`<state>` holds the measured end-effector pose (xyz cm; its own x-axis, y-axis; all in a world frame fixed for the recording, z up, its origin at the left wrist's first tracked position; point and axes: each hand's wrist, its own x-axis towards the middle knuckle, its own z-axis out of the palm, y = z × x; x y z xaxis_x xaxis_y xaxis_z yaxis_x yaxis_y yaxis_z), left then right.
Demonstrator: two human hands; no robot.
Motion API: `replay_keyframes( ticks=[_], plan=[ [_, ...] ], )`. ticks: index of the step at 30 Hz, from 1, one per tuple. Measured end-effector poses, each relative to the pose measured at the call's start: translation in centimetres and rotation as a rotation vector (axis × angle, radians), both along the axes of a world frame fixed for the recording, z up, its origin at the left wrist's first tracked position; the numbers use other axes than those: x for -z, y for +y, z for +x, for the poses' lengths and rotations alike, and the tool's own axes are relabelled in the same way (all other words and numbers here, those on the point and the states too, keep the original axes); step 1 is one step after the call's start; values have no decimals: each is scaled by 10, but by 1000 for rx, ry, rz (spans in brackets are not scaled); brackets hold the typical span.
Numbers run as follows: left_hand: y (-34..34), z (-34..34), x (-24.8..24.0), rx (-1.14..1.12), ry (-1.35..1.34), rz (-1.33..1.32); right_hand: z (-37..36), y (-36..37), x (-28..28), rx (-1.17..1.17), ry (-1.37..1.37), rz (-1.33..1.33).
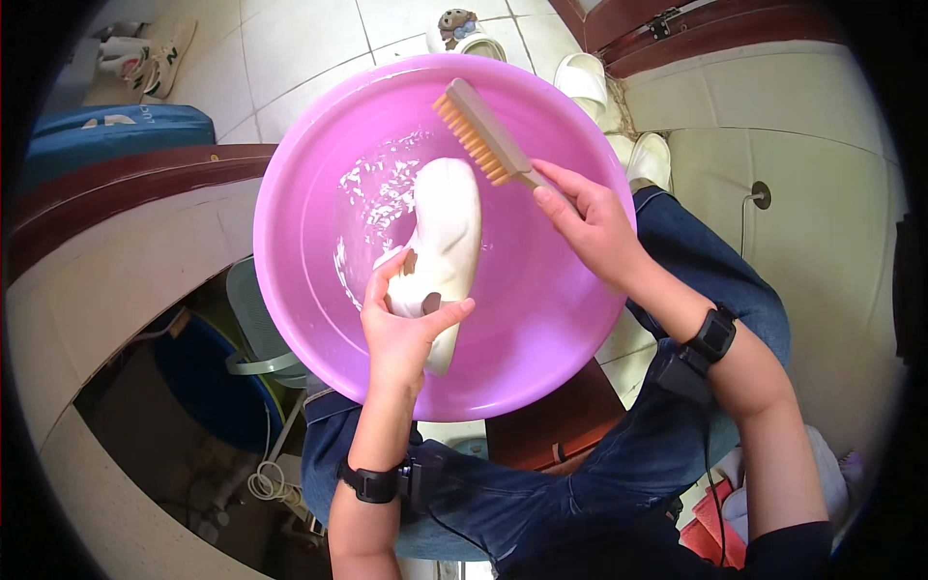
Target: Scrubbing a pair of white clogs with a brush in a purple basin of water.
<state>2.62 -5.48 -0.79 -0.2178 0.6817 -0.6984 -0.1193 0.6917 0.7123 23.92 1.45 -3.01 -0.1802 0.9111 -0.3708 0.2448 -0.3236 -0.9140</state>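
Observation:
My left hand (404,314) grips a white shoe (452,217) with brown patches at its near end, thumb on one side and fingers on the other. The shoe is tilted over the pink plastic basin (275,319), where rippling water (372,198) shows to its left. In my right hand (592,220) is a scrub brush (486,130), held by its handle. Its tan bristles face left, above and to the right of the shoe's far end and apart from it. The basin sits between my knees.
White slippers (581,85) stand on the tiles beyond the basin, and another slipper (466,37) bears a bear figure. Sneakers (159,66) lie far left near a blue bag (121,130). A green plastic stool (259,324) is at the basin's left; a brown wooden piece (556,425) lies beneath it.

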Motion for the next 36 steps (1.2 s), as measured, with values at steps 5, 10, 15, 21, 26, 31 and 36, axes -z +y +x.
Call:
replay_keyframes(
  ticks=[5,10,15,21,26,31,36],
  plan=[
    [2,4,-3,-7,13,32,-14,-1,-19,88,328,-379],
    [2,8,-4,-37,6,52,-20,4,-31,108,406,-584],
    [-3,14,-2,-51,74,134,-26,6,-31,145,496,-799],
    [-4,18,-1,-30,166,262,-39,4,-35,177,519,-851],
    [-6,20,0,2,214,316,-40,9,-35,205,633,-882],
    [-3,18,-4,25,280,362,-46,11,-38,240,680,-915],
    [-3,20,-6,-5,236,338,-41,14,-37,214,678,-960]
  ],
)
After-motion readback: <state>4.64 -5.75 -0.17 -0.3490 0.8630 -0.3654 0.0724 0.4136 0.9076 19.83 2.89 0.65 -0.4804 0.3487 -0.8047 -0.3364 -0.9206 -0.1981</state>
